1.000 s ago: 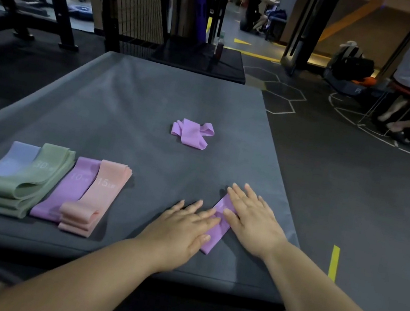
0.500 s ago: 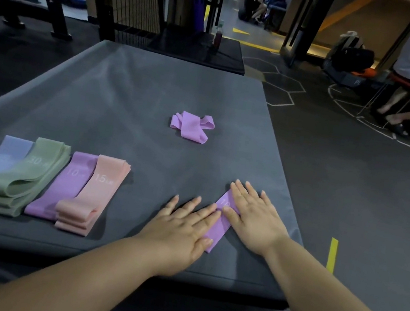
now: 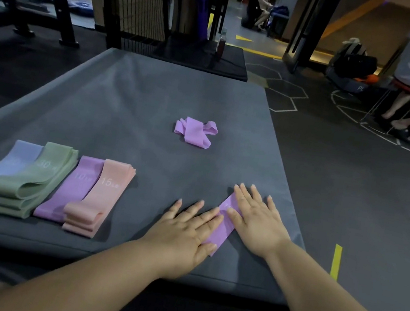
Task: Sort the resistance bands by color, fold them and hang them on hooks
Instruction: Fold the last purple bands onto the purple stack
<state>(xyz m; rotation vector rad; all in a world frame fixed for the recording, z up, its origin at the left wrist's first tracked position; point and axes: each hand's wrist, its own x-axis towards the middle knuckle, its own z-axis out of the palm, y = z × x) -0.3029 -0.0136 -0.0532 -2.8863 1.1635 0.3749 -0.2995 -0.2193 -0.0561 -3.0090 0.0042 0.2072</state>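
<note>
**Matt padding, smooth stretchy bands**

The grey padded worktop (image 3: 131, 105) has a matt, faintly creased, leatherette-like cover. The crumpled purple rubbery band (image 3: 195, 132) at centre, the flat purple rubbery band (image 3: 222, 230) at lower right and the folded green rubbery bands (image 3: 31, 180) and folded peach rubbery bands (image 3: 101, 197) at lower left look thin, smooth and softly satin. The dark gym floor (image 3: 354, 194) at right is matt.

Near purple band (image 3: 223, 231): mostly under left hand (image 3: 182, 235) and right hand (image 3: 257, 224), print unreadable | blue band (image 3: 15, 164): left end cropped, label illegible
</note>
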